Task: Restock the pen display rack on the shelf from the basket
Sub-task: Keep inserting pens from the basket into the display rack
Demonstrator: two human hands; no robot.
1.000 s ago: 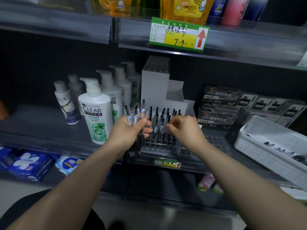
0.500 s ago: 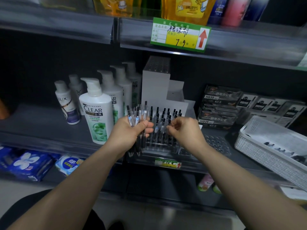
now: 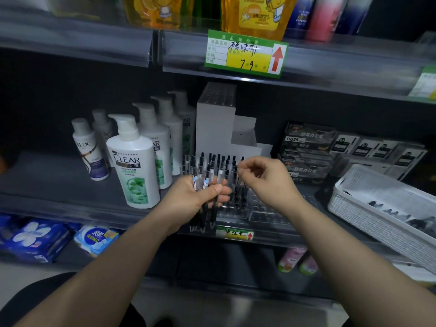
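My left hand (image 3: 188, 201) grips a bundle of black pens (image 3: 205, 185) with clear barrels, tips pointing down, in front of the shelf edge. My right hand (image 3: 266, 180) pinches the top of one pen (image 3: 237, 187) that stands upright over the clear pen rack (image 3: 264, 211). Several black pens (image 3: 219, 161) stand in the rack's left part, and its right holes are empty. Behind it rises a white stepped display (image 3: 217, 128). The white woven basket (image 3: 368, 215) sits on the shelf to the right, with more pens (image 3: 389, 211) lying inside.
White shampoo bottles (image 3: 134, 166) stand close to the left of the rack. Stacked dark boxes (image 3: 306, 152) fill the shelf behind the basket. A price tag (image 3: 245, 54) hangs on the shelf above, and packets (image 3: 37, 237) lie on the shelf below.
My right hand has lifted slightly with its fingers pinched on a pen. My left hand and its bundle have dropped a little and shifted right.
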